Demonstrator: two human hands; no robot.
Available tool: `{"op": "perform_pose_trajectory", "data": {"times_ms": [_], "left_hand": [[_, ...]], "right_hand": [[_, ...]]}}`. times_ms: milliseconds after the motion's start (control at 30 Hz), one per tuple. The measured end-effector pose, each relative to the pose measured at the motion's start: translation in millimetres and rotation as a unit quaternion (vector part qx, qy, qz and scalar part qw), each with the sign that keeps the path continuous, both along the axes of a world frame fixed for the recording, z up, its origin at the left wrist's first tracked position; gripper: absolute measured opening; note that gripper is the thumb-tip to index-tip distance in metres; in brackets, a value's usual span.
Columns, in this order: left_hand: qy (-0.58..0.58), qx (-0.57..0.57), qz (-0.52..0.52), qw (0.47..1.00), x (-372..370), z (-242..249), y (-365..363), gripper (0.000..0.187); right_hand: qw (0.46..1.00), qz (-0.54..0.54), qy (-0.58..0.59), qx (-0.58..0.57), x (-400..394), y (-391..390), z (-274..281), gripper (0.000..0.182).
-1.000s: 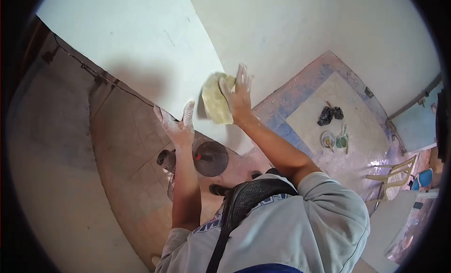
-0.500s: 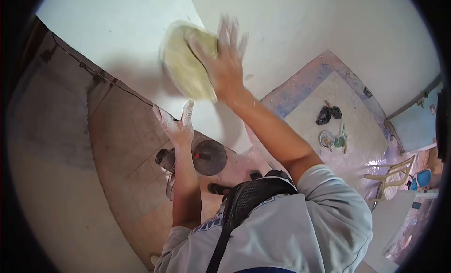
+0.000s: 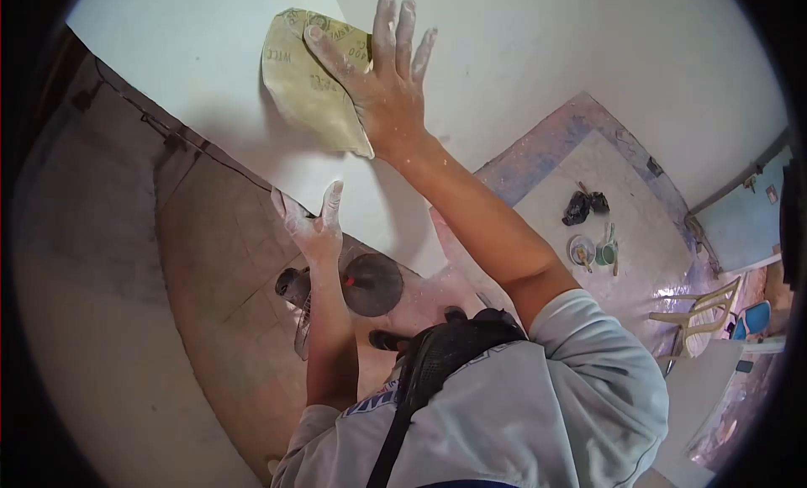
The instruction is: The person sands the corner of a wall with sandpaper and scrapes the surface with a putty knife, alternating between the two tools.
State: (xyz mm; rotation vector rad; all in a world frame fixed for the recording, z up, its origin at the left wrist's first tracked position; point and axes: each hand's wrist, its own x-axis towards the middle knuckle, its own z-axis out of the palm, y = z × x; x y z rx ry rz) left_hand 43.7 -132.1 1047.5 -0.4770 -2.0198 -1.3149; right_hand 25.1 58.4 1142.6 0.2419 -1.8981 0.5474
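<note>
My right hand [image 3: 391, 97], dusted white, holds a yellowish sheet of sandpaper [image 3: 315, 89] against the white wall [image 3: 202, 76]. Its thumb lies over the printed backing, while the other fingers stretch out past the sheet's right edge. The grit side faces away and is hidden. Lower and to the left, my left hand [image 3: 315, 232] is at the wall's lower edge, thumb and fingers apart. White dust coats its fingertips, and nothing shows in it.
A fan [image 3: 370, 284] stands on the floor below my left arm. At right on the floor are black plastic bags [image 3: 580, 206], a tub [image 3: 582, 251] and a green cup [image 3: 605, 253]. A plastic chair [image 3: 702, 320] stands farther right. A cable [image 3: 193, 139] runs along the wall's edge.
My right hand and the sandpaper have moved up and slightly left along the wall. The sheet, blurred before, is now sharp. My left hand has hardly moved.
</note>
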Motion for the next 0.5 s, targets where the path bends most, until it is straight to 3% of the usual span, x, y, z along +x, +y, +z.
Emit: {"op": "perform_pose_trajectory", "data": {"times_ms": [67, 100, 167, 233, 300, 400, 500], "left_hand": [[-0.008, 0.005, -0.005, 1.0, 0.7, -0.7, 0.2, 0.069], [-0.012, 0.013, -0.01, 1.0, 1.1, -0.3, -0.2, 0.07], [0.008, 0.012, -0.013, 1.0, -1.7, -6.9, -4.1, 0.072], [0.01, -0.003, -0.011, 1.0, -1.4, -2.9, -3.9, 0.074], [-0.003, 0.004, -0.014, 1.0, 1.2, -3.4, -4.0, 0.073], [-0.012, 0.021, -0.017, 1.0, -0.1, -1.4, 0.9, 0.072], [-0.016, -0.022, -0.008, 1.0, -0.9, -3.2, -7.5, 0.071]], "right_hand": [[0.998, 0.04, -0.003, -0.049, 3.3, -4.6, -4.9, 0.071], [0.999, -0.019, -0.042, 0.014, -13.9, 2.6, -51.9, 0.073], [0.999, 0.007, -0.032, -0.03, -3.2, -0.5, -124.2, 0.072], [0.998, -0.025, -0.056, -0.014, 1.6, 1.3, -127.2, 0.067], [0.998, -0.038, 0.047, -0.003, 3.9, -2.5, -57.5, 0.067], [0.985, 0.029, 0.156, 0.064, -14.0, 2.7, 27.6, 0.064], [0.993, 0.03, 0.108, 0.036, -7.3, 3.7, -15.0, 0.061]]}}
